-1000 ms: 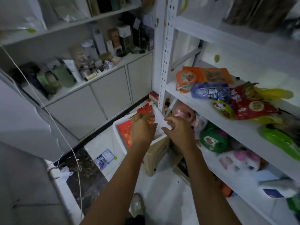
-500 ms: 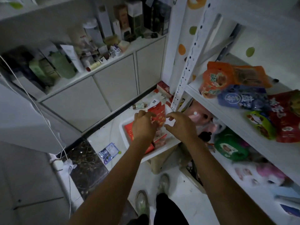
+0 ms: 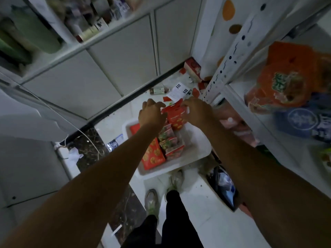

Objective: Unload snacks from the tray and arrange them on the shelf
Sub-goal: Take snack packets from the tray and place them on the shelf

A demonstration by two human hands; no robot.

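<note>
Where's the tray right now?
Head view, centre: the white tray sits under the left hand and right hand, left of the shelf post, with red snack packs in it.

One wide-angle head camera looks steeply down from close above the white tray (image 3: pixel 196 149), facing forward; the shelf (image 3: pixel 265 133) runs along the tray's right.

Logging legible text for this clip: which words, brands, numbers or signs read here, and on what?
Nothing reads clearly.
Orange packet on the shelf: green characters, blurred.
Blue packet beside it: white round logo, blurred.
Paper slip on the floor: black bars, print too small.
Red packet between left hand and right hand: print too small.
</note>
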